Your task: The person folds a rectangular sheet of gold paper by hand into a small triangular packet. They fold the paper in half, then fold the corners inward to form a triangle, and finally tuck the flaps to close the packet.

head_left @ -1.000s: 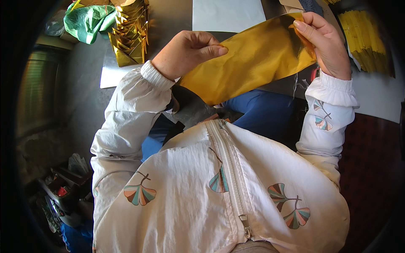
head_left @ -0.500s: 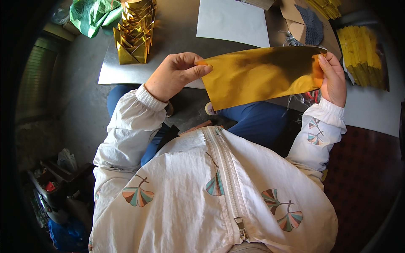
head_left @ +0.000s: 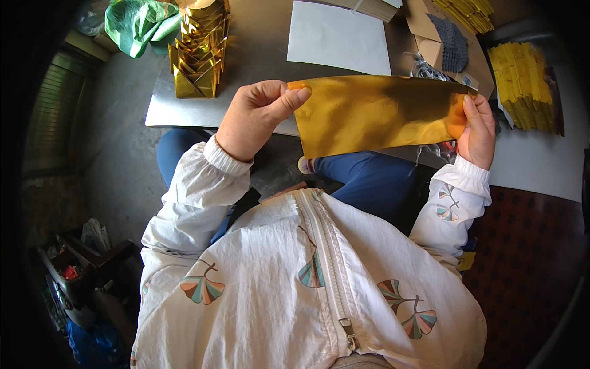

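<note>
Head view, arms (head_left: 206, 181) apart, fingers (head_left: 286, 104) pinching sheet (head_left: 375, 115)

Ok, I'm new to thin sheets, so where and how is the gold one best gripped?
Probably by its short ends, near the upper corners, in a light pinch from left and right: the gold sheet is thin, long and wavy, so one grip might let it sag. The left hand and right hand pinch it there.

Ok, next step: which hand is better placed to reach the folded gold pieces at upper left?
Likely the left hand, though it pinches the gold sheet: it is nearer the folded gold pieces than the right hand, gripping the other end.
</note>
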The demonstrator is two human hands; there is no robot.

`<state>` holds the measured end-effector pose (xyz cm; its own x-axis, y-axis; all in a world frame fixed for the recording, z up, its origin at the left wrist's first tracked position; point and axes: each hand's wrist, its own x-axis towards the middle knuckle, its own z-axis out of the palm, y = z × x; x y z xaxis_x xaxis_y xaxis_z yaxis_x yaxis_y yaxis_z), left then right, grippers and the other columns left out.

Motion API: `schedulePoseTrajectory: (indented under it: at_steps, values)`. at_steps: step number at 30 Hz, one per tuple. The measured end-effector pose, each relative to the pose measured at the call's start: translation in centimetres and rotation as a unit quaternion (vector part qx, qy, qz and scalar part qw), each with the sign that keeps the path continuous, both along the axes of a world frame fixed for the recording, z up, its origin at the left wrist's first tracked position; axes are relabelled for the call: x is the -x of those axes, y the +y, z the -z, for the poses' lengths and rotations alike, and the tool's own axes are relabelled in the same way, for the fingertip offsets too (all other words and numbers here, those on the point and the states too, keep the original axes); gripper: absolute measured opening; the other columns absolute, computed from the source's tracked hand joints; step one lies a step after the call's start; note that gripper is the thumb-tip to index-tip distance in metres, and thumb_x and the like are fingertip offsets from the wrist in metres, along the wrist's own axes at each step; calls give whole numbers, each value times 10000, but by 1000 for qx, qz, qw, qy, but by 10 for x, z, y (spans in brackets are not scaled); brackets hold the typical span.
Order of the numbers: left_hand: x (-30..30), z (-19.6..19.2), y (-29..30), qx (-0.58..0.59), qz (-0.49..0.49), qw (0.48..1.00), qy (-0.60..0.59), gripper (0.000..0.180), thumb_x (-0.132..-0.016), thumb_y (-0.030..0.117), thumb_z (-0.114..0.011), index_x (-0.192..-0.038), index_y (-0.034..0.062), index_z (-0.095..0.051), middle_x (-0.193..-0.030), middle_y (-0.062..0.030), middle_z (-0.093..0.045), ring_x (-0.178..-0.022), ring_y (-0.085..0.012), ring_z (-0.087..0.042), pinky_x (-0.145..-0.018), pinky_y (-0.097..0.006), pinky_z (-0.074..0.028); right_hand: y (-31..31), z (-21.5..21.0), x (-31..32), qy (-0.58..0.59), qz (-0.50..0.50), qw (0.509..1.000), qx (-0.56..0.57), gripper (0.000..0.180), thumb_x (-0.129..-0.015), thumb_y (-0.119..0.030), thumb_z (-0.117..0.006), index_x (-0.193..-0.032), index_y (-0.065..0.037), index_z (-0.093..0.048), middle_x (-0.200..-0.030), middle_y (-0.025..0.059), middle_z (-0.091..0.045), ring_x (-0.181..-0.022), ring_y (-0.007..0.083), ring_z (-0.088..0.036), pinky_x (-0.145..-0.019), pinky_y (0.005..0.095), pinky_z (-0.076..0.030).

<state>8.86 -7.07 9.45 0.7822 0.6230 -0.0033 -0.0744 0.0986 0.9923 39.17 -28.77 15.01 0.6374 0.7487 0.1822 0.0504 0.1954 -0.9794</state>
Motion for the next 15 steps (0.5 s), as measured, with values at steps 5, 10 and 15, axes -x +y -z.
schedulePoseTrajectory:
  at_steps: [5, 10, 15]
  values:
    - [1, -9, -3, -9, -10, 1000, -28, 226, -908, 212, -719, -805, 12, -695, -679, 77, -553, -634, -24, -422, -583, -208, -358, -2, 5, -1, 12, -2, 1000, -12, 65, -966, -89, -589, -974, -29, -614, -995, 41, -660, -891, 101, -610, -878, 248, -471]
    - [4, -19, -3, 13, -1, 999, -33, 148, -899, 165, -721, -830, 42, -678, -764, 50, -629, -696, -29, -508, -648, -204, -403, -1, 6, 0, 17, 0, 1000, -19, 62, -968, -90, -588, -972, -35, -617, -990, 36, -663, -895, 99, -614, -875, 244, -474]
    - [3, -20, -5, -6, -24, 999, -45, 154, -893, 148, -728, -861, 0, -698, -742, 52, -627, -674, -24, -491, -616, -194, -405, -2, 8, 0, 33, 9, 999, -21, 52, -963, -85, -598, -973, -40, -621, -982, 34, -664, -898, 97, -615, -872, 238, -476]
